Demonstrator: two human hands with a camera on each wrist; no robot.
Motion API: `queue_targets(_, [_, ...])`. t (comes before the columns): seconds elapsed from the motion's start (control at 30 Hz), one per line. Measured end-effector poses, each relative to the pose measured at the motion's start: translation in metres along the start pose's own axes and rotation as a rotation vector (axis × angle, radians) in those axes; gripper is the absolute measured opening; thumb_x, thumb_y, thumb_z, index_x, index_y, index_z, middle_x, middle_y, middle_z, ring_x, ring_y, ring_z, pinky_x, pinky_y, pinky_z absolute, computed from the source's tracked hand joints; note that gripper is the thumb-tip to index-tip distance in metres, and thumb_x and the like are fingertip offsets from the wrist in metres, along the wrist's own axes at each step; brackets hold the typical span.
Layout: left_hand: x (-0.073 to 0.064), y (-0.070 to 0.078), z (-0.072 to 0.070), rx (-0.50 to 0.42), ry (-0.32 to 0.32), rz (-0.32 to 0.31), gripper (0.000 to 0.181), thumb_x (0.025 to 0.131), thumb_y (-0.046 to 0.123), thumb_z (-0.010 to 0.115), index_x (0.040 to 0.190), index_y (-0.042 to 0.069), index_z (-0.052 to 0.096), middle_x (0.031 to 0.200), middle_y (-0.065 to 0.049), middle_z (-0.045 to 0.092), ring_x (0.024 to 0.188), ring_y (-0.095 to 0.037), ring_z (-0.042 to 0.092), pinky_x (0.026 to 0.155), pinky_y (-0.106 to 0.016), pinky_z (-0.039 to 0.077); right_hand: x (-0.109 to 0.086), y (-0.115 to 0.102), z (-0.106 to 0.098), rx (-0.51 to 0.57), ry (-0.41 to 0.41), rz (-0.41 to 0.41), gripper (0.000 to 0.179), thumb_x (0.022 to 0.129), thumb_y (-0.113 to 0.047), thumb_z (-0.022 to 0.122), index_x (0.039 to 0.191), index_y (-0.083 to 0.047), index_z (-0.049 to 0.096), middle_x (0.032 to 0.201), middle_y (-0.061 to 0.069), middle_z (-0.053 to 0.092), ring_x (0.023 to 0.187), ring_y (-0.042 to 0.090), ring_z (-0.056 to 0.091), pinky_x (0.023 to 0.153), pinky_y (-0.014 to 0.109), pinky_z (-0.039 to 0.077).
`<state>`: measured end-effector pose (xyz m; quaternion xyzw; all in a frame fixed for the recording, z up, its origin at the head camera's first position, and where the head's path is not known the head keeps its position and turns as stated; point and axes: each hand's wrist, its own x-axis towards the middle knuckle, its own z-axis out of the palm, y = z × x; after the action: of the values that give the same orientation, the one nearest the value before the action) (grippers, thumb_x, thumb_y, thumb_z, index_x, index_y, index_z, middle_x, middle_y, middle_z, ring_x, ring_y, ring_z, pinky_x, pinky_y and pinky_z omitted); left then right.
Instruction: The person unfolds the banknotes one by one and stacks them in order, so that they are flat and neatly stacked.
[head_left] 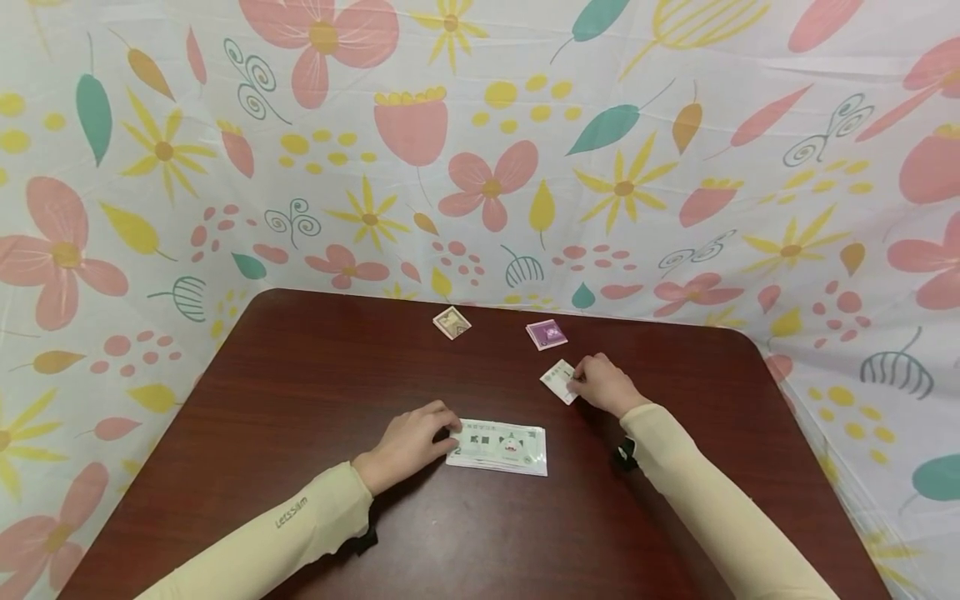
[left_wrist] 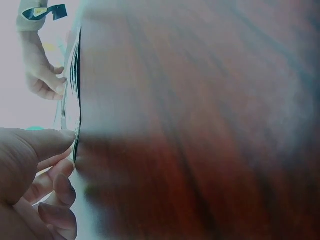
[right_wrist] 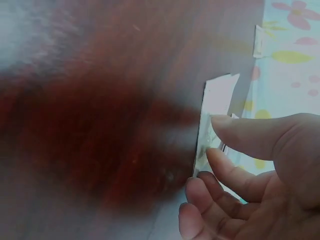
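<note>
A stack of pale green play banknotes (head_left: 498, 447), printed with a cartoon face, lies flat on the dark table. My left hand (head_left: 411, 439) holds the stack's left end between thumb and fingers; in the left wrist view, the thumb (left_wrist: 52, 143) is at the edge of the layered notes (left_wrist: 74, 95). Farther right, a small folded white note (head_left: 557, 381) lies under the fingertips of my right hand (head_left: 604, 385), which pinches its right side. The right wrist view has thumb and index finger on that folded note (right_wrist: 216, 102), the other fingers loosely curled.
Toward the table's far edge lie a folded tan note (head_left: 452, 322) and a folded purple note (head_left: 547, 334), the purple one just beyond my right hand. The brown table (head_left: 315, 375) meets a flower-printed cloth (head_left: 491, 142) at the back and sides.
</note>
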<state>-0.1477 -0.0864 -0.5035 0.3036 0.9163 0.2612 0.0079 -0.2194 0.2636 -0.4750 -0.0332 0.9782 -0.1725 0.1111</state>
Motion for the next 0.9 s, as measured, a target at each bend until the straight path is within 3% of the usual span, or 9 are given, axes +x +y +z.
queue_targets(0.17, [0.0,0.001,-0.002,-0.001,-0.012,-0.009,0.017,0.094,0.021,0.08,0.109,0.015,0.075,0.106,0.002,0.067,0.089,-0.018,0.069,0.07,-0.038,0.055,-0.002,0.0,0.001,0.005,0.001,-0.052,0.052,0.1,-0.016,0.069,0.145,-0.003,0.048,0.119,0.029,0.054,0.086,0.035,0.06,0.08,0.057,0.052])
queue_targets(0.27, [0.0,0.001,-0.002,0.003,-0.02,-0.012,0.017,0.094,0.022,0.079,0.11,0.016,0.075,0.107,0.002,0.067,0.09,-0.018,0.069,0.07,-0.038,0.055,-0.003,0.002,0.001,0.001,-0.04,-0.086,0.059,0.101,-0.016,0.067,0.154,-0.01,0.042,0.122,0.029,0.05,0.079,0.033,0.057,0.075,0.055,0.051])
queue_targets(0.6, [0.0,0.001,-0.002,0.026,-0.028,-0.002,0.017,0.095,0.023,0.078,0.111,0.017,0.075,0.107,0.002,0.067,0.088,-0.017,0.068,0.071,-0.036,0.055,-0.007,0.007,-0.001,0.037,-0.045,-0.056,0.049,0.101,-0.019,0.069,0.14,-0.002,0.045,0.122,0.03,0.049,0.086,0.038,0.058,0.084,0.059,0.05])
queue_targets(0.77, [-0.001,0.002,-0.002,0.031,-0.03,0.003,0.017,0.096,0.024,0.078,0.111,0.017,0.075,0.107,0.003,0.067,0.087,-0.016,0.068,0.07,-0.035,0.055,-0.008,0.013,-0.002,0.121,-0.027,-0.038,0.052,0.098,-0.021,0.074,0.129,0.003,0.041,0.116,0.027,0.048,0.094,0.038,0.055,0.088,0.054,0.048])
queue_targets(0.9, [-0.001,0.002,-0.001,0.037,-0.022,0.009,0.017,0.095,0.024,0.078,0.11,0.017,0.075,0.107,0.002,0.067,0.087,-0.015,0.068,0.069,-0.034,0.055,-0.008,0.019,0.001,0.168,0.022,-0.013,0.043,0.097,-0.019,0.074,0.119,0.003,0.044,0.108,0.022,0.052,0.091,0.033,0.054,0.083,0.047,0.048])
